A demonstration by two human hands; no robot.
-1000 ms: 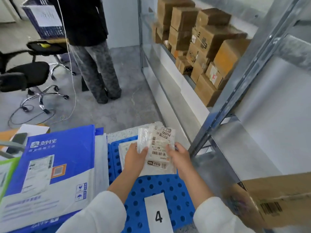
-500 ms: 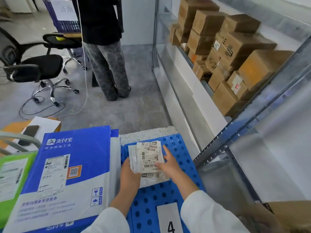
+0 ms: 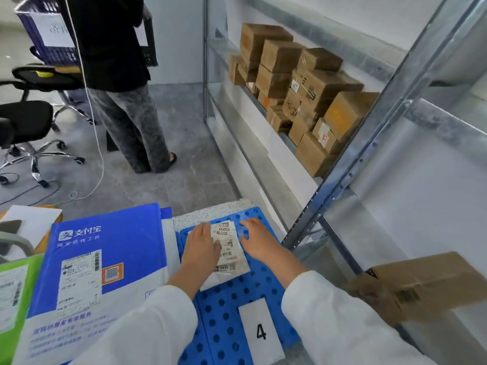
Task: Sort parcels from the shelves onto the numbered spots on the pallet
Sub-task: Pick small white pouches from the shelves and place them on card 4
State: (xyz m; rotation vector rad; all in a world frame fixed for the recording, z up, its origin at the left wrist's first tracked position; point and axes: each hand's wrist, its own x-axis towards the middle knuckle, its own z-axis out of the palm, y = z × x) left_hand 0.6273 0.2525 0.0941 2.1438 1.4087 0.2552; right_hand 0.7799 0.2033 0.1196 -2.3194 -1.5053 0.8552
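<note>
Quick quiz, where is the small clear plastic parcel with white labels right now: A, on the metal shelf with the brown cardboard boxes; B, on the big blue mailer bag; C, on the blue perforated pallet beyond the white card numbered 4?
C: the small clear plastic parcel with white labels lies flat on the blue perforated pallet, beyond the white card numbered 4, with the left hand resting on it.

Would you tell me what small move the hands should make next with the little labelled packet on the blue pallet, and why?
Probably lift both hands off and reach to the shelf for another parcel. The packet lies flat on the blue pallet beyond the card marked 4; the left hand rests on it, the right hand is open beside it, and cardboard boxes sit on the shelf.
</note>
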